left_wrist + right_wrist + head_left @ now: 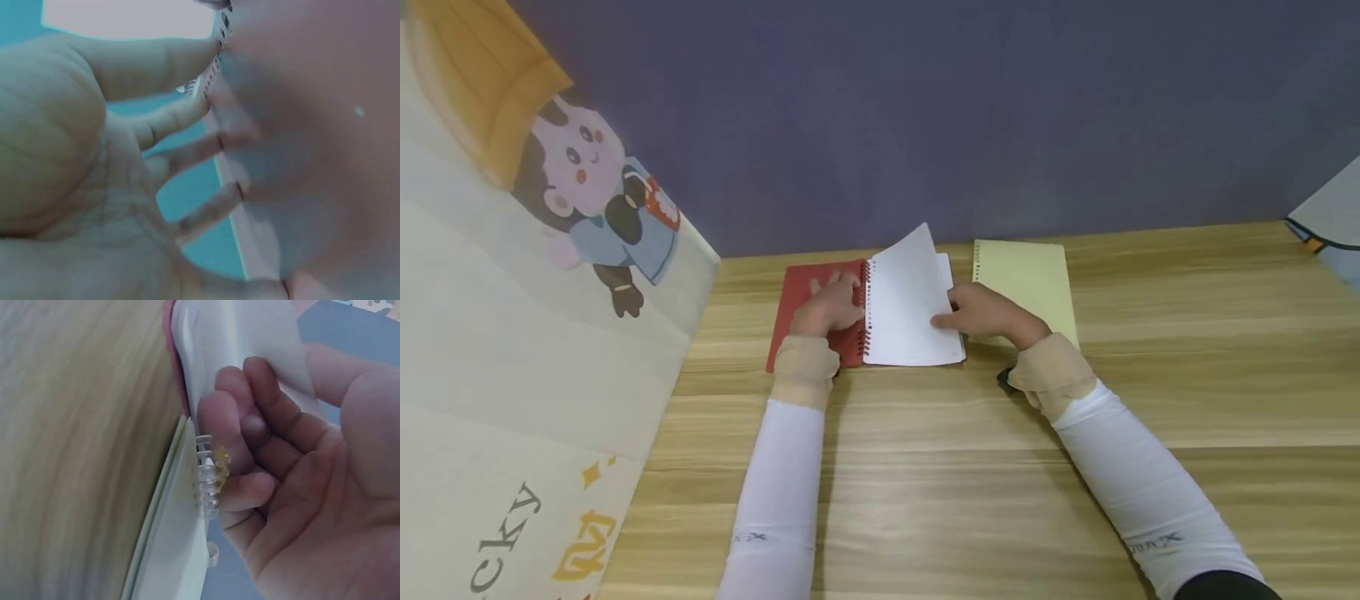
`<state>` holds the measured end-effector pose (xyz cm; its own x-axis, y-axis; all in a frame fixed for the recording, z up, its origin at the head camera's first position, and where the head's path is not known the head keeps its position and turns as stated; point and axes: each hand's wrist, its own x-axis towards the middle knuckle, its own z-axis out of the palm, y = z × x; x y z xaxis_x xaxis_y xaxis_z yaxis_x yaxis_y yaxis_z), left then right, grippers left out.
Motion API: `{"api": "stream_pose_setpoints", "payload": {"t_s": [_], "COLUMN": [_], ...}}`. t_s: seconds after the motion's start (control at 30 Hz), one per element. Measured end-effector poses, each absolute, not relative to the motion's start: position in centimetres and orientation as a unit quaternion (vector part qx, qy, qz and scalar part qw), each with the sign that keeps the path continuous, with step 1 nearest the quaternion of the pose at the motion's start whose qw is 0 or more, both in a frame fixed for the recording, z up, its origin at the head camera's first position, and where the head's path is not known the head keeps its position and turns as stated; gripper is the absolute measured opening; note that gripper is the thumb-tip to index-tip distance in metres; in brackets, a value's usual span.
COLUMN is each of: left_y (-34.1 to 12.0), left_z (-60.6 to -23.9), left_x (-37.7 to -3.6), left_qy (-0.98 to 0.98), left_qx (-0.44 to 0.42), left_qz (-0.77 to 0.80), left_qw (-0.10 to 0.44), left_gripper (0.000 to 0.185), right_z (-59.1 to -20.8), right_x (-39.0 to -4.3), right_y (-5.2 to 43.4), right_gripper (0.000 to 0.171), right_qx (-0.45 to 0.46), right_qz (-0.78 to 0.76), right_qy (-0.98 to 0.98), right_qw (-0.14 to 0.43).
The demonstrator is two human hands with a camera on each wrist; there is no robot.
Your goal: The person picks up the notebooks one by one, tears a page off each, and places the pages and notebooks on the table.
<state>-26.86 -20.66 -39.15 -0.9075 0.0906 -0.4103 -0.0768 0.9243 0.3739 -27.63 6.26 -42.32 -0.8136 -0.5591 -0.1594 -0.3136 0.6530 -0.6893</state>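
A spiral notebook lies open, with its red cover (799, 287) folded out to the left and white lined pages (906, 312) on the right. My left hand (829, 307) rests on the red cover beside the coil; in the left wrist view its fingers are spread, tips on the reddish surface (356, 75). At the right edge of the notebook, my right hand (988, 313) pinches a page (269, 331) between thumb and fingers. That page is lifted, its top corner curling upward. The right hand's lower fingers are close to the coil (205, 475) of the yellow-green notebook (1028, 279).
Both notebooks lie on a wood-grain table (917, 475) near its back edge, before a dark blue panel (962, 117). A printed wall with a cartoon figure (587, 175) stands on the left. At the far right, a white object (1333, 208) with a dark edge shows.
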Motion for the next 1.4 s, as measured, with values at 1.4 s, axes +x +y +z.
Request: {"api": "stream_pose_setpoints", "payload": {"t_s": [1.4], "left_y": [-21.7], "left_z": [-39.1], "left_x": [-25.7], "left_qy": [0.942], "left_qx": [0.089], "left_qz": [0.208], "left_qw": [0.248], "left_gripper": [0.076], "right_z": [-41.9], "right_x": [-26.3], "right_y": [8.0], "right_gripper": [0.028], "right_qx": [-0.24], "right_qz": [-0.323], "right_qy": [0.878], "right_qw": [0.258]}}
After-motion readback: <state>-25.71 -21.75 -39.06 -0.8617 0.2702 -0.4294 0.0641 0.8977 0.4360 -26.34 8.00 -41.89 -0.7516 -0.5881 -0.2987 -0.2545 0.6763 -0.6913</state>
